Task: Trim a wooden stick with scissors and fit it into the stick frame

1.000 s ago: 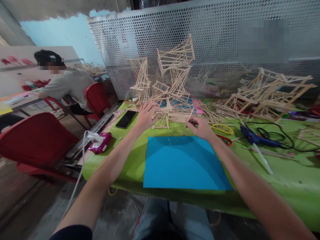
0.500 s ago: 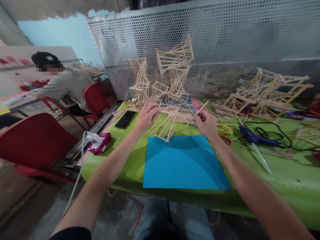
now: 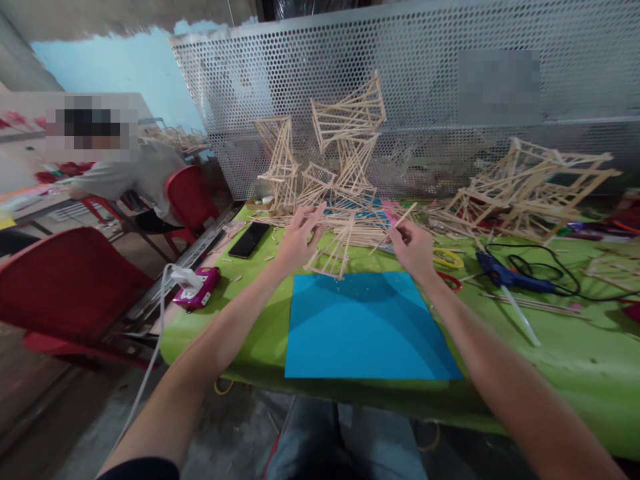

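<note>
My right hand (image 3: 414, 245) pinches a thin wooden stick (image 3: 404, 217), which slants up to the right. My left hand (image 3: 300, 239) is open, its fingers stretched away from me and the thumb apart. It is beside a small frame of glued sticks (image 3: 334, 259) that lies near the back edge of a blue sheet (image 3: 370, 327); whether they touch I cannot tell. Just beyond both hands is a pile of loose wooden sticks (image 3: 367, 235). Behind the pile stands a tall twisted stick structure (image 3: 350, 113), with another stick tower (image 3: 280, 157) to its left.
At right are a blue glue gun (image 3: 515, 277) with its cord, a yellow ring (image 3: 449, 258) and a large stick structure (image 3: 530, 187). A phone (image 3: 249, 240) and tissue pack (image 3: 197, 288) lie left. A perforated metal panel (image 3: 425, 80) rises behind; a person (image 3: 145, 173) sits far left.
My left hand's fingers have straightened and spread from a more curled pose. The small stick frame has shifted slightly to the right. My right hand keeps its hold on the stick.
</note>
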Demonstrator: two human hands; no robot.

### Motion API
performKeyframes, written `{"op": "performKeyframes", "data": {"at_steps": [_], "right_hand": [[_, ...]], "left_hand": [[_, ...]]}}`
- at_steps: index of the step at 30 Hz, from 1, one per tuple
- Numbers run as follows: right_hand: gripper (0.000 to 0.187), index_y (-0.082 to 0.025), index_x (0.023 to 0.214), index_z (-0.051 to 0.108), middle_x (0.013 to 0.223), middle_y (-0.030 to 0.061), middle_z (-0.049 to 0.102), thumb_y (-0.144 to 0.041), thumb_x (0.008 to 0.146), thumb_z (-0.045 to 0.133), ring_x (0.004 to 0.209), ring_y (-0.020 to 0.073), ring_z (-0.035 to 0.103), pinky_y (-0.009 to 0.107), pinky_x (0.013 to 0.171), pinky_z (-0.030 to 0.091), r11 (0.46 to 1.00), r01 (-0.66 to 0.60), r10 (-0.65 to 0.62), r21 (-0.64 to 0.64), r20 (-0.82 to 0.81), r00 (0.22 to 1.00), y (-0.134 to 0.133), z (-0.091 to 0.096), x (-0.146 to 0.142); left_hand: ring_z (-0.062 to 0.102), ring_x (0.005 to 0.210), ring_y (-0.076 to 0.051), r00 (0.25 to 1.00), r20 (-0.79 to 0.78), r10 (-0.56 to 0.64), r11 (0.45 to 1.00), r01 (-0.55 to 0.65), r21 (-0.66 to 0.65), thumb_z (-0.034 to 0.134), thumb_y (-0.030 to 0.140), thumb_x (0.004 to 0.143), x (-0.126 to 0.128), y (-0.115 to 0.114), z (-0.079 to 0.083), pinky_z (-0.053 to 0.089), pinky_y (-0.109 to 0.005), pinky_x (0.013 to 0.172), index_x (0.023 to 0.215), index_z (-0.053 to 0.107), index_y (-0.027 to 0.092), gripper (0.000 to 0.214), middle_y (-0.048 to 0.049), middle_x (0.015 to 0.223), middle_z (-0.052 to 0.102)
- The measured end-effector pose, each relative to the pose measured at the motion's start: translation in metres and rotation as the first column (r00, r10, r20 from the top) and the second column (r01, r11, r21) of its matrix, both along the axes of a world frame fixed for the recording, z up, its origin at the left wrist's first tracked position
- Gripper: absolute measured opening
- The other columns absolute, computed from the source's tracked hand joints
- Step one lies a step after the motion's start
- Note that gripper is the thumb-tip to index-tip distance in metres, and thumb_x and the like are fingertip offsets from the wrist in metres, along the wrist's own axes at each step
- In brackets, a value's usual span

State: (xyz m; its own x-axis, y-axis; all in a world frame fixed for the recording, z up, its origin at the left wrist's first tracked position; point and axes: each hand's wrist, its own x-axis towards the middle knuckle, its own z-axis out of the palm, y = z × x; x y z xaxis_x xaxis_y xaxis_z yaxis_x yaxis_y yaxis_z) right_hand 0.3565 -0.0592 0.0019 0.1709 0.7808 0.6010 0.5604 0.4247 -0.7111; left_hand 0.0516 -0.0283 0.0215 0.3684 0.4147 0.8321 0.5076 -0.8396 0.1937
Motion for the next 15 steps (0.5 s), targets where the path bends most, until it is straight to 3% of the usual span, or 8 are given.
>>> {"op": "performKeyframes", "data": {"at_steps": [4,9,15], "right_hand": [[0.024,-0.021,0.084,0.067,0.074,0.0052,0.073,-0.043,0.092,0.062,0.064,0.0196,0.064,0.031,0.062,0.048,1.0,-0.002,0.002,-0.013,0.004,1.0,0.001,-0.001,-0.001],[0.021,-0.021,0.081,0.067,0.075,0.0059,0.073,-0.039,0.091,0.062,0.067,0.0206,0.065,0.032,0.065,0.049,1.0,-0.017,0.017,-0.004,0.015,1.0,-0.001,0.001,-0.003],[0.024,-0.021,0.079,0.067,0.072,0.0055,0.072,-0.041,0.092,0.062,0.064,0.0201,0.064,0.032,0.063,0.048,1.0,0.008,-0.008,0.012,0.017,1.0,-0.003,0.003,-0.003]], "left_hand": [[0.062,0.124,-0.021,0.999,0.017,-0.05,0.999,0.051,-0.011,0.038,0.029,0.11,0.0,0.001,0.0,0.051,-0.038,0.109,0.158,0.045,0.025,0.048,-0.015,0.135,0.061],[0.062,0.129,-0.021,0.996,0.074,-0.054,0.998,0.055,-0.02,0.039,0.029,0.11,0.0,0.004,-0.004,0.051,-0.042,0.113,0.144,0.06,0.023,0.04,-0.0137,0.137,0.066],[0.062,0.13,-0.02,0.995,0.013,-0.101,0.994,0.101,-0.048,0.041,0.027,0.109,0.005,0.007,-0.012,0.048,-0.043,0.116,0.133,0.066,0.021,0.035,-0.0128,0.135,0.068]]}}
